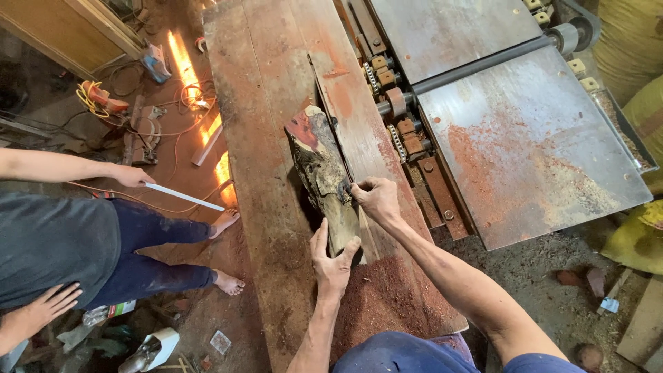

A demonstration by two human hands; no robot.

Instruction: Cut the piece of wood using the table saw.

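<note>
A rough, dark log (322, 173) with a red cut face at its far end lies lengthwise on a long wooden saw table (255, 138), beside the blade slot. My left hand (333, 259) grips the log's near end from below. My right hand (376, 199) pinches the log's right side near the middle. Red sawdust (387, 297) is heaped on the table just in front of me.
A metal planer bed (525, 138) dusted with red sawdust stands to the right. On the left another person stands barefoot, one hand holding a white ruler (185, 197). Cables, tools and scraps litter the floor (152, 97) at the left; stones and rubble lie at lower right.
</note>
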